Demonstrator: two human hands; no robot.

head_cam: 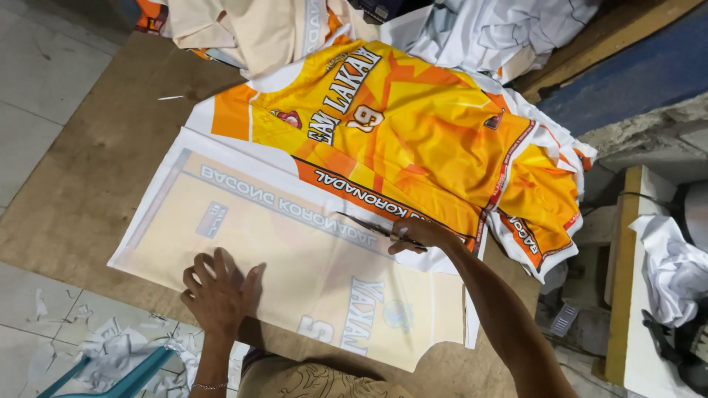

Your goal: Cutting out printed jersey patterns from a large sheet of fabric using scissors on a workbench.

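A pale peach printed fabric panel [243, 236] lies flat on brown board, lettering showing in reverse. My left hand [220, 289] presses flat on its near part, fingers spread. My right hand [420, 234] grips dark scissors [372, 225] whose blades point left along the panel's far edge. Just beyond lies a bright yellow and orange printed jersey fabric [413, 125], overlapping the panel's upper right edge.
Brown board [96, 169] covers a tiled floor [37, 66]. White and cream fabric [487, 29] is piled at the top. White paper scraps [110, 350] and a teal bar lie at bottom left. A wooden-edged table with white cloth [675, 273] stands at right.
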